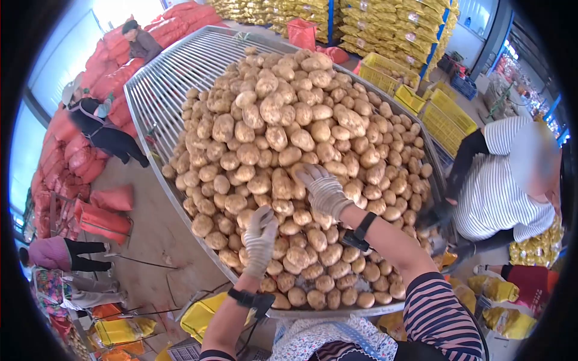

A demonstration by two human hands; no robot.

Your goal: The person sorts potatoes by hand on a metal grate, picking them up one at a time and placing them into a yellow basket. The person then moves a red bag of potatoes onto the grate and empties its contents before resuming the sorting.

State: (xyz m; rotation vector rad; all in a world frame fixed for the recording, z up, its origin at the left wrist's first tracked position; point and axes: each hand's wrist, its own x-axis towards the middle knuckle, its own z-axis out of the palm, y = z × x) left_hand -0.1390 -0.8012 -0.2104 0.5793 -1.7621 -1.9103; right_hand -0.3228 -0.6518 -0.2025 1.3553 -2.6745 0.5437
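A large heap of potatoes (277, 138) lies on a metal slatted table (174, 66). My right hand (322, 189), in a striped glove, reaches to the middle of the heap with its fingers spread over the potatoes. Lower and to the left, my left hand (261, 237), gloved too, is raised above the near potatoes with fingers apart and nothing held. Each wrist wears a black strap with a small device.
A person in a striped shirt (500, 180) works at the table's right edge. Yellow crates (445, 123) stand beyond. Other people and stacked red sacks (78, 156) are on the left; yellow sacks (391, 30) are at the back.
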